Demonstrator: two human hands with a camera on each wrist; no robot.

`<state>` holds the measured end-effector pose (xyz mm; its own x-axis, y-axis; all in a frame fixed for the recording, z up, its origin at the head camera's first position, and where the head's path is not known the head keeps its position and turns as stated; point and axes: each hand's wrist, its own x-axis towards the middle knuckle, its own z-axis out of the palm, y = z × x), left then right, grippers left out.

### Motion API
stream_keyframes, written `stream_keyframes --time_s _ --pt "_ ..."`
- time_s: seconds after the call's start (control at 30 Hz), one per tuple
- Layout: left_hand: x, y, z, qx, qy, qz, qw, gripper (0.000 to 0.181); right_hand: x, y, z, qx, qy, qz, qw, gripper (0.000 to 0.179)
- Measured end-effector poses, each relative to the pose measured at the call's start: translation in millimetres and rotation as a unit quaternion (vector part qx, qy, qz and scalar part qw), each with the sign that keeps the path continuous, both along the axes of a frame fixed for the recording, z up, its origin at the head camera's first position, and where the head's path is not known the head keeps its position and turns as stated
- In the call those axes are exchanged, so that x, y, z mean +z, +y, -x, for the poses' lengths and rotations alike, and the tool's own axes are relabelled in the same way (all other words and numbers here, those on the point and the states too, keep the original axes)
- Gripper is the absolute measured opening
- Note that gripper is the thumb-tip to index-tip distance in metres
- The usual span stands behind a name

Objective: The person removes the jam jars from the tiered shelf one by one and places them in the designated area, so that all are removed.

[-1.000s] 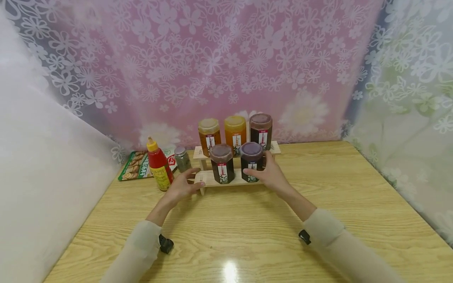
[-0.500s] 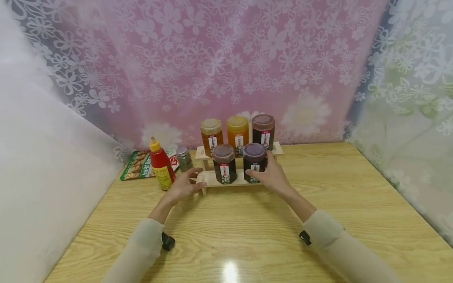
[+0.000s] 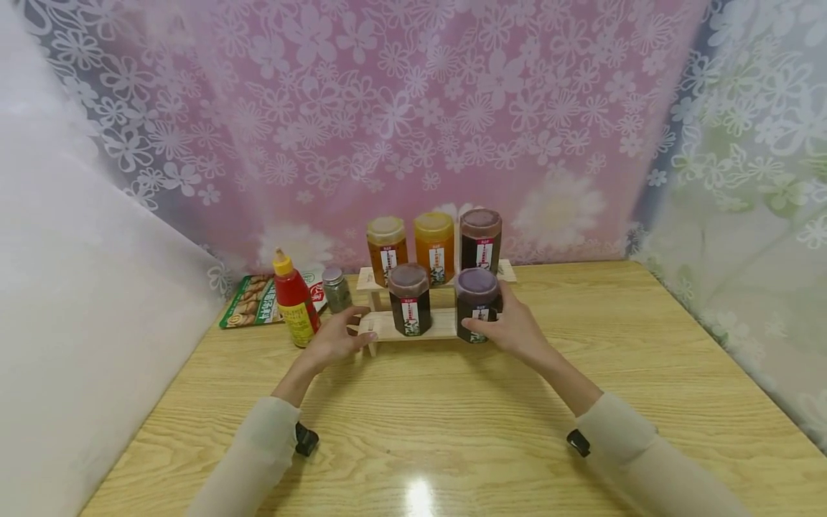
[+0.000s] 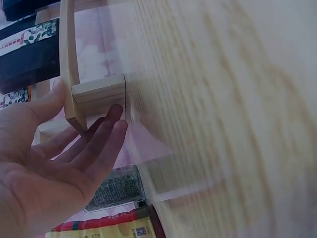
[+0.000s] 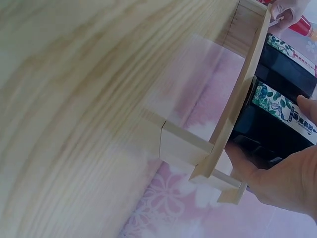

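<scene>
A two-tier wooden rack [image 3: 381, 327] stands on the table with hexagonal jars on both steps. My left hand [image 3: 336, 340] holds the left end of its lower step; in the left wrist view the thumb is at the board's edge and the fingers reach round the end. With thumb and fingers around its sides, my right hand [image 3: 517, 327] grips a dark jar with a purple lid [image 3: 477, 305], near the right end of the lower step. In the right wrist view, this jar [image 5: 270, 126] is tilted slightly at the step. Another dark jar [image 3: 410, 298] stands left of it.
On the upper step are an amber jar [image 3: 386, 251], an orange jar [image 3: 435, 248] and a dark jar [image 3: 481, 240]. Left of the rack are a red squeeze bottle [image 3: 296, 305], a small spice jar [image 3: 337, 289] and a green packet [image 3: 248, 305]. A floral curtain [image 3: 413, 108] hangs behind.
My right hand has shifted the purple-lidded jar to the right and slightly toward me, widening the space beside the other dark jar. The left hand keeps its place on the rack.
</scene>
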<state>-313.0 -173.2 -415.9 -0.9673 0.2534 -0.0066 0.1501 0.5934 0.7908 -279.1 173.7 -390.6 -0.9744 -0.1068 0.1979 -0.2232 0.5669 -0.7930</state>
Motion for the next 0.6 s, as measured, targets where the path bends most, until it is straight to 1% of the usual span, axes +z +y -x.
stream_keyframes --time_s 0.17,0.27,0.4,0.6 --pt "2.5 0.5 -1.5 -0.003 0.000 0.000 1.0000 0.060 4.3 7 -4.8 0.001 -0.014 0.009 0.9999 0.093" --pt "3.9 1.0 -1.5 -0.002 0.002 0.003 1.0000 0.059 8.7 12 -8.3 0.003 -0.028 0.034 0.9990 0.089" --pt "4.4 1.4 -1.7 -0.002 0.014 0.020 0.9997 0.059 12.8 20 -12.7 0.007 -0.037 0.066 0.9971 0.089" --pt "3.1 1.9 -2.6 -0.002 0.026 0.039 0.9989 0.059 16.5 36 -16.7 0.002 -0.046 0.063 0.9969 0.092"
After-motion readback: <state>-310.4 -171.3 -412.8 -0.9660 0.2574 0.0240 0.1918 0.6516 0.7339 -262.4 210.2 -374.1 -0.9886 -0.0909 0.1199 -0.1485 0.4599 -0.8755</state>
